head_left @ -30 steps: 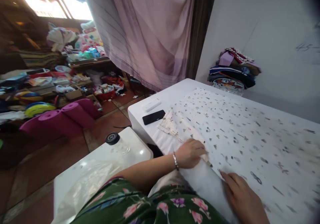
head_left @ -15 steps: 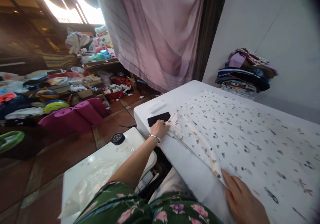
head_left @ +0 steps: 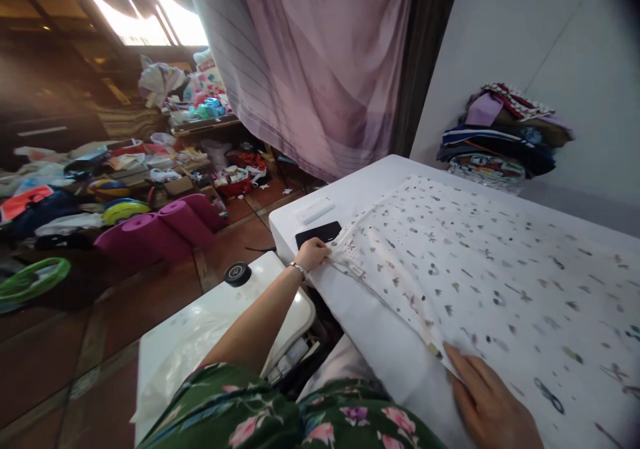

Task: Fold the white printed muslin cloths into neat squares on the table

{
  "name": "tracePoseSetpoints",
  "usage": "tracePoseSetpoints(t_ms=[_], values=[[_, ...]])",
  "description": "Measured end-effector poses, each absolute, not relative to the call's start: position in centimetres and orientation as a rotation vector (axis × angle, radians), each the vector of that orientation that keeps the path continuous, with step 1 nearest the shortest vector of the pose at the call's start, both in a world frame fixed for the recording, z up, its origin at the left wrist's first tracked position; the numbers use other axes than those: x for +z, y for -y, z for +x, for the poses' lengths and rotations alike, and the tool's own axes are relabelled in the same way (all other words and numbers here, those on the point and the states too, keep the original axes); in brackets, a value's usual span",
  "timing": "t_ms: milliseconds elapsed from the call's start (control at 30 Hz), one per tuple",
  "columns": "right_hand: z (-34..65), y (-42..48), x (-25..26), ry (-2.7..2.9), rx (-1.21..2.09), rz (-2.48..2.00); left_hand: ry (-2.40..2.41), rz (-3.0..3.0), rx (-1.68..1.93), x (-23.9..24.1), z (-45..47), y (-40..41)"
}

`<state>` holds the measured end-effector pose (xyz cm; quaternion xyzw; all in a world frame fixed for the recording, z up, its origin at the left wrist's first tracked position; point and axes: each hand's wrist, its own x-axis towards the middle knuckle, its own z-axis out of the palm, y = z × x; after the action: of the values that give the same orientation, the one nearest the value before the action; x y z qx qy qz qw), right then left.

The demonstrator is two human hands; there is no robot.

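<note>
A white cloth (head_left: 465,262) with small printed motifs lies spread over the white-covered table (head_left: 390,342). At its far left corner my left hand (head_left: 313,253) pinches the cloth's edge, with a bracelet on the wrist. My right hand (head_left: 483,389) is at the near edge, its thumb under and its fingers over the cloth, gripping it. Between the two hands the near edge runs slightly folded. Just beyond my left hand lies a black phone (head_left: 318,235), and behind that a white flat object (head_left: 315,212).
To the left, a smaller white table (head_left: 200,322) carries a black round lid (head_left: 237,274) and clear plastic (head_left: 175,362). Folded clothes (head_left: 503,132) are stacked by the wall. A pink curtain (head_left: 330,69) hangs behind. Rolled magenta mats (head_left: 165,229) and clutter cover the floor.
My left hand has shifted slightly left, drawing the cloth's corner with it toward the table edge. My right hand stays at about the same spot. The view has turned a little left.
</note>
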<state>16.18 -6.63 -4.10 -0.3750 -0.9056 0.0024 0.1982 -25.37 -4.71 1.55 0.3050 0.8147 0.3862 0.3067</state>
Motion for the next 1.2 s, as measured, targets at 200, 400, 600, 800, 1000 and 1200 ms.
tracePoseSetpoints(t_ms=[200, 400, 600, 800, 1000, 1200], values=[[16.2, 6.7, -4.2, 2.515, 0.005, -1.071, -2.058, 0.780, 0.995, 3.0, -25.5, 4.5], [16.4, 6.6, -4.6, 2.503, -0.010, -1.086, -2.243, 0.897, 0.821, 2.4, -25.1, 4.9], [16.3, 6.6, -4.3, 2.487, 0.002, -1.096, -2.467, 1.146, 0.568, 2.7, -24.7, 4.7], [16.2, 6.7, -3.8, 2.468, 0.038, -1.091, -2.581, 1.202, 0.361, 3.2, -24.5, 5.0], [15.8, 6.7, -4.1, 2.483, 0.015, -1.119, -2.545, 1.219, 0.374, 3.5, -24.4, 4.7], [15.7, 7.0, -3.3, 2.554, 0.025, -0.960, -2.449, 1.110, 0.700, 5.3, -27.4, 3.0]])
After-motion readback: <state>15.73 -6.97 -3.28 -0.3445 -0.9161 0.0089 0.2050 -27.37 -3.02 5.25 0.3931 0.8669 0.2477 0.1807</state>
